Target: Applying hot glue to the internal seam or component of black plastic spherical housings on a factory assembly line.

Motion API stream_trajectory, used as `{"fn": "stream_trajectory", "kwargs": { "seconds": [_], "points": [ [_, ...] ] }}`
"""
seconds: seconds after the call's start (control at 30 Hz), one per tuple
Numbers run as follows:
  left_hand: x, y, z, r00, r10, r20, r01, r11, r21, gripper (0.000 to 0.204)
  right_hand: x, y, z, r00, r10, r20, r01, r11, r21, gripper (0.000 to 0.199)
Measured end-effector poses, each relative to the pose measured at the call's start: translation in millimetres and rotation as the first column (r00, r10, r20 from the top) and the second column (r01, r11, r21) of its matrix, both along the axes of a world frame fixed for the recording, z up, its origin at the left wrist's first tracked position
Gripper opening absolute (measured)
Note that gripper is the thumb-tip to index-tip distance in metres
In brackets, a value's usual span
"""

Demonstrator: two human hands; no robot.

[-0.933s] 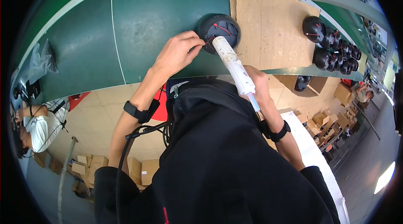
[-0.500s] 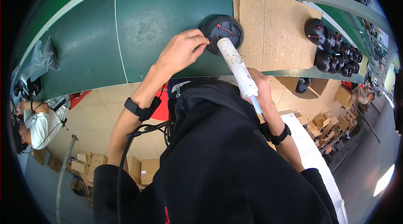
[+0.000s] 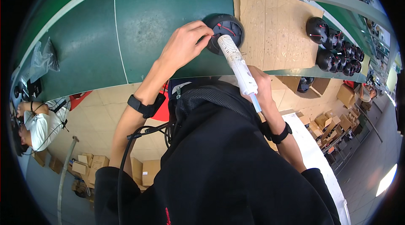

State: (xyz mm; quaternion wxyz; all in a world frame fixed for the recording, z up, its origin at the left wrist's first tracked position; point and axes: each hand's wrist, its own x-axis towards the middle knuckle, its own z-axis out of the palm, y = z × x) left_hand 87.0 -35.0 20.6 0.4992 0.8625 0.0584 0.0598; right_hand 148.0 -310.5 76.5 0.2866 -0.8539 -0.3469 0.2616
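Observation:
A round black housing (image 3: 240,30) with red wires inside lies open side up on the green table, at the cardboard's left edge. My left hand (image 3: 185,44) is at its left rim, thumb and forefinger pinched on what looks like the end of a red wire (image 3: 214,34). In my right hand (image 3: 262,85) is a white glue gun (image 3: 243,75) with a ribbed, stained barrel. Its front end reaches over the near part of the housing; whether it touches is hidden. A pale blue stick (image 3: 255,103) juts from its rear.
A flat cardboard sheet (image 3: 274,31) covers the table right of the housing. Several similar black housings (image 3: 317,30) stand in rows at its far right. A clear plastic bag (image 3: 44,58) lies at far left. An open carton (image 3: 310,90) sits below the table edge.
My left hand has shifted slightly right and up, over the housing's rim. The glue gun has moved slightly up and left in my right hand. The housing stays in place.

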Motion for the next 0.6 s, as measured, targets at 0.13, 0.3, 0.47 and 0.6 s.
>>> {"fn": "stream_trajectory", "kwargs": {
  "seconds": [0.13, 0.3, 0.47, 0.6],
  "points": [
    [15, -1, -1, 1.0, -0.007, -0.016, 0.006, 1.0, -0.011, 0.014, -1, -2, 0, 1.0, -0.027, -0.006, 0.028, 0.999, 0.021, 0.032],
    [23, 1, -2, 1.0, -0.01, -0.008, 0.01, 1.0, -0.002, 0.015, -3, -2, 1, 0.999, -0.042, 0.006, 0.042, 0.997, 0.064, 0.033],
    [18, 4, -6, 0.999, 0.009, -0.042, -0.013, 0.997, -0.082, 0.015, -2, 1, 3, 1.0, -0.015, -0.02, 0.016, 0.998, 0.06, 0.035],
    [19, 7, -13, 0.981, 0.092, -0.173, -0.114, 0.986, -0.118, 0.026, -3, 3, 7, 1.0, 0.004, -0.026, -0.002, 0.998, 0.063, 0.036]
  ]
}}
